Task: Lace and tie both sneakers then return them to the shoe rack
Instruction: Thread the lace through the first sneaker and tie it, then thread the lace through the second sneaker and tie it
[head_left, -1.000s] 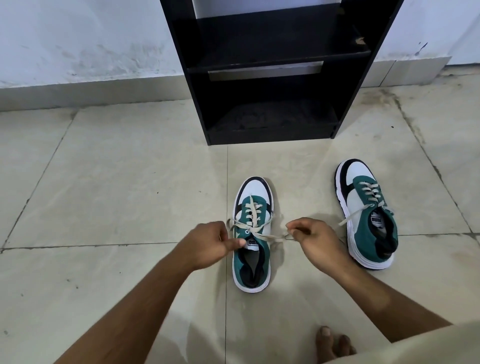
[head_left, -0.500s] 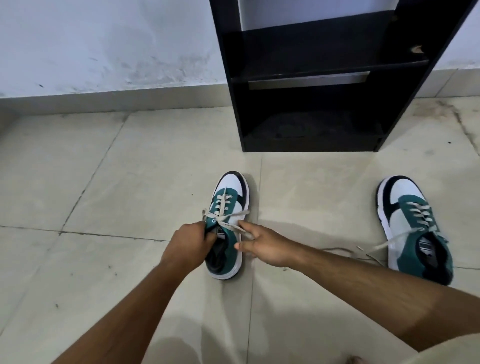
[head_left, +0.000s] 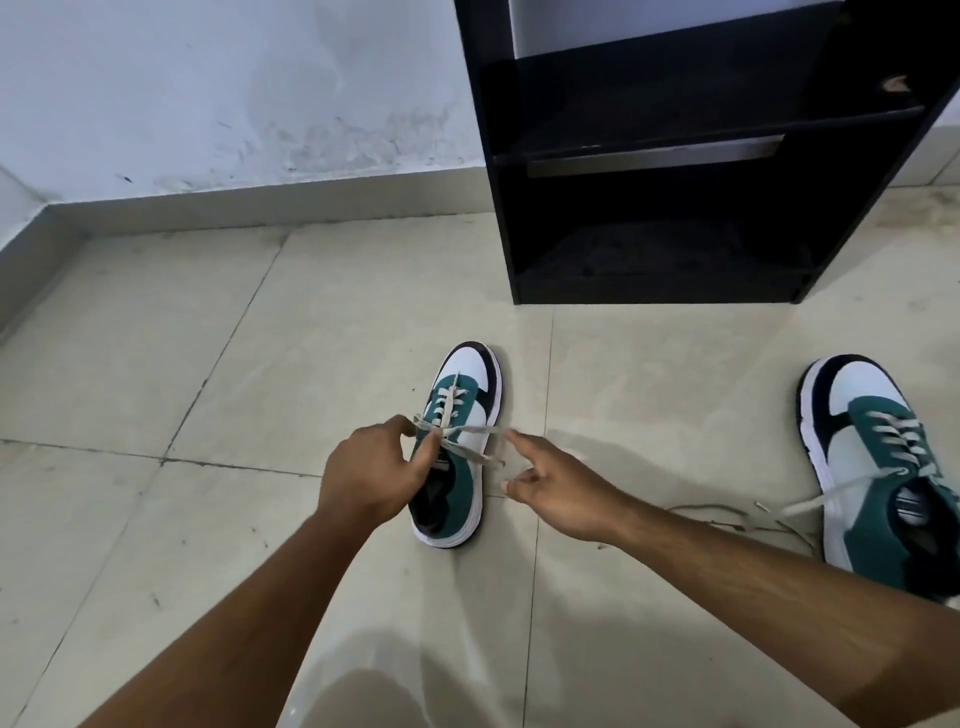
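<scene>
Your left hand (head_left: 366, 470) sits over the collar of the near sneaker (head_left: 457, 447), fingers curled, with thumb and forefinger pinching the pale lace (head_left: 470, 432) at the point where its strands cross above the tongue. Your right hand (head_left: 558, 486) lies just to the right of that shoe with its forefinger stretched out straight; the fingertip meets the far end of the lace strand that runs tight across the shoe, while the other fingers are loosely bent and the thumb points inward. Whether that forefinger hooks the strand or only touches it, you cannot tell from this view. A second strand trails down from the crossing over the shoe's right side, toward its white sole. The near sneaker stands upright on the tiled floor (head_left: 208, 364), toe pointing away from you toward the rack, green upper, white toe cap and dark trim, with the lace threaded through its eyelets. The other sneaker (head_left: 883, 462) stands well apart at the right edge of the view, also upright and toe away from you; its loose lace ends (head_left: 737, 519) run off its side and lie slack on the floor behind your right forearm. The black shoe rack (head_left: 701, 156) stands beyond both shoes against the pale wall (head_left: 234, 88), two open shelves showing. A grey skirting strip (head_left: 260, 202) lines the foot of the wall to the left of the rack.
</scene>
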